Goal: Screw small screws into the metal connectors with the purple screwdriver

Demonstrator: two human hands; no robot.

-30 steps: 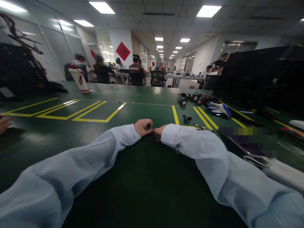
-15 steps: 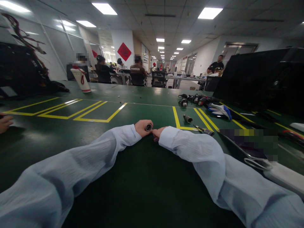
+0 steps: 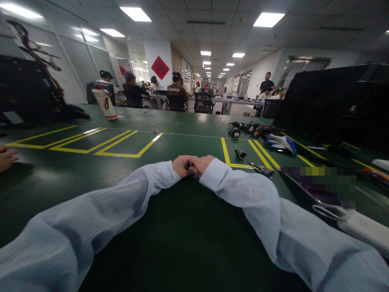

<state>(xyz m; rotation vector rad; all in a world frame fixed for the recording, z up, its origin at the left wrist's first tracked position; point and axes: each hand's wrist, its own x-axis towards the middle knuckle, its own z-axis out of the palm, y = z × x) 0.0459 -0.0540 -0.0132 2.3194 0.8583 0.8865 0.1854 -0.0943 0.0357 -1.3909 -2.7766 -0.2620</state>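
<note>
My left hand (image 3: 180,165) is closed around a round metal connector (image 3: 187,165), a short dark cylinder whose open end mostly hides behind fingers. My right hand (image 3: 201,163) meets it from the other side, fingers bent and pressed together over that end. Whether a small part sits between those right fingers is hidden. Just right of my hands, a metal connector shell (image 3: 240,153) lies on its side within yellow tape. Beside it, a dark connector piece with a thin pointed end (image 3: 264,170) rests across the tape lines.
The green table (image 3: 170,227) carries yellow tape outlines. Several dark cabled connectors (image 3: 243,129) and blue-white gloves (image 3: 281,142) lie at back right. A phone-like slab (image 3: 316,186) and a white case (image 3: 364,225) lie right. A white cup (image 3: 105,104) stands back left; another person's hand (image 3: 6,157) shows far left.
My right hand has moved left and slightly up, onto the connector's open end, which showed uncovered before. My left hand stays nearly in place.
</note>
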